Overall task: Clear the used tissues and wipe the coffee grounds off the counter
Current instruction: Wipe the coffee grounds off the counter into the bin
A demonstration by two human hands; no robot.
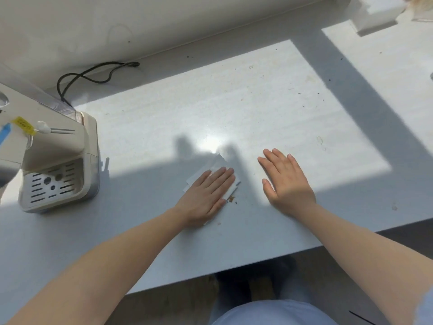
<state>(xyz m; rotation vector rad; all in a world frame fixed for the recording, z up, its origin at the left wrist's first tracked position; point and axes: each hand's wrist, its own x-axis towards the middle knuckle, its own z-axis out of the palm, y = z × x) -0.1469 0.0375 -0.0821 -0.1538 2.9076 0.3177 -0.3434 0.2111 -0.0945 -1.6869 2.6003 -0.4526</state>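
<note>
My left hand (pixel 208 193) lies flat, palm down, pressing a folded white tissue (pixel 218 164) onto the pale grey counter (pixel 234 109). A small brown clump of coffee grounds (pixel 232 199) sits just right of that hand, at the tissue's edge. My right hand (pixel 285 181) rests flat on the counter a little to the right, fingers spread, with nothing in it. A few dark specks (pixel 300 93) are scattered over the sunlit far part of the counter.
A cream coffee machine (pixel 58 174) with a slotted drip tray stands at the left, its black cord (pixel 93 73) looping along the wall. A white tissue box (pixel 375 12) sits at the far right corner. The counter's front edge (pixel 234 268) runs close to my body.
</note>
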